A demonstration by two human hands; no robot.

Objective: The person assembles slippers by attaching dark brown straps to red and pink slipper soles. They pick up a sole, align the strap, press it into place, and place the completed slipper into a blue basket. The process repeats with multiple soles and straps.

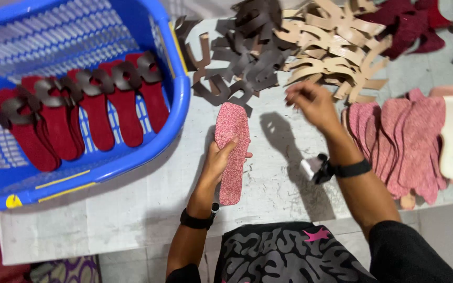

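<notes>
On a white worktable [132, 209], a pink insole [232, 152] lies lengthwise, gripped along its edge by the left hand [218, 162]; the blurred right hand [313, 105], its grip unclear, reaches toward beige straps [336, 47] beside dark brown straps [247, 52] and a blue basket [179, 99].

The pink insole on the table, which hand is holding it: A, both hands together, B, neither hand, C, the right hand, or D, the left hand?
D: the left hand grips the pink insole along its edge, while the right hand is raised apart from it near the pile of tan straps.
</notes>
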